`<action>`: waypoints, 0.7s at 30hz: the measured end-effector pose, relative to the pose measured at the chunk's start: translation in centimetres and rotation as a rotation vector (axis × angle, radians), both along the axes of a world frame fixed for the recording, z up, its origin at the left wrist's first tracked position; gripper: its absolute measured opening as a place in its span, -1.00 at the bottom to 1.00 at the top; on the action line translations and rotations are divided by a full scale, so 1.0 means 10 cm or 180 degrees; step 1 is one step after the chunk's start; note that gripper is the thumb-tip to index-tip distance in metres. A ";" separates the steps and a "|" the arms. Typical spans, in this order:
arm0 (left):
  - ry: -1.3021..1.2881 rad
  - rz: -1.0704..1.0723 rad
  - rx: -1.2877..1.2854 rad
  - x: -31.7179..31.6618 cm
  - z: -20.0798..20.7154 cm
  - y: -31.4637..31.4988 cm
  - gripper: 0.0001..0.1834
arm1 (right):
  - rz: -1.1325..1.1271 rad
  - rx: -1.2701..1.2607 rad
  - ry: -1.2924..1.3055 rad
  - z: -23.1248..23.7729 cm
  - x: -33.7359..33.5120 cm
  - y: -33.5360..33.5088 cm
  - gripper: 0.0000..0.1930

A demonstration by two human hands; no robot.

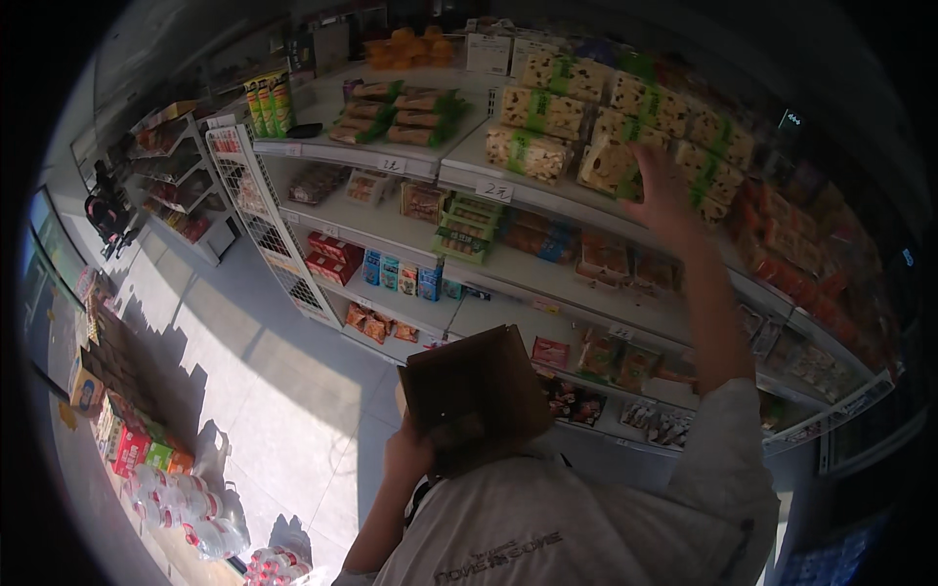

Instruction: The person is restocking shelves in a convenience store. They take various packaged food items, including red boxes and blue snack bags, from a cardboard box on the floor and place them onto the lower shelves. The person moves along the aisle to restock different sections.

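Note:
My left hand [405, 457] grips the lower edge of a brown cardboard box [479, 391] held against my chest. Raised to an upper shelf, my right hand [662, 190] presses on a pale snack packet with a green band [611, 161], one of several stacked in rows there. Whether the fingers close round the packet is hard to tell; the hand lies flat against it. My white sleeve [728, 439] runs up from the lower right.
White shop shelving [469, 176] fills the view ahead, with packets, small boxes and price tags on each level. A white wire rack [269, 234] ends the shelf at left. Bottled water packs [191, 508] and boxed goods line the floor at lower left. Grey floor tiles [283, 391] lie between.

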State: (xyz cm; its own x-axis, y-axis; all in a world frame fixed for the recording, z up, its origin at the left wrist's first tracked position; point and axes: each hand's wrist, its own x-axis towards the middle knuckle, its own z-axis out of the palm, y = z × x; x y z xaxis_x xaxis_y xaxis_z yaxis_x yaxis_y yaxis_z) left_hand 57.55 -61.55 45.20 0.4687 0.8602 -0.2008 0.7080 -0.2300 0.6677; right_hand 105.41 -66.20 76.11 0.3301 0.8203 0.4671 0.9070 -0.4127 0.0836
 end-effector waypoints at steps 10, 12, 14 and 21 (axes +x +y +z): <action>-0.0069 0.0018 0.0093 -0.11 -0.08 0.00 -0.17 | -0.0251 -0.0630 -0.0543 -0.43 0.52 0.55 0.00; -0.0034 -0.0016 0.0082 -0.10 -0.12 0.01 -0.16 | -0.0118 -0.0551 -0.0635 -0.51 0.60 0.55 0.02; -0.0097 -0.0011 0.0122 -0.10 -0.19 0.02 -0.16 | 0.0035 -0.0487 -0.0740 -0.55 0.64 0.54 0.04; -0.0265 0.0126 0.0008 -0.11 -0.14 -0.03 -0.20 | 0.0013 -0.0639 -0.0738 -0.55 0.73 0.60 0.03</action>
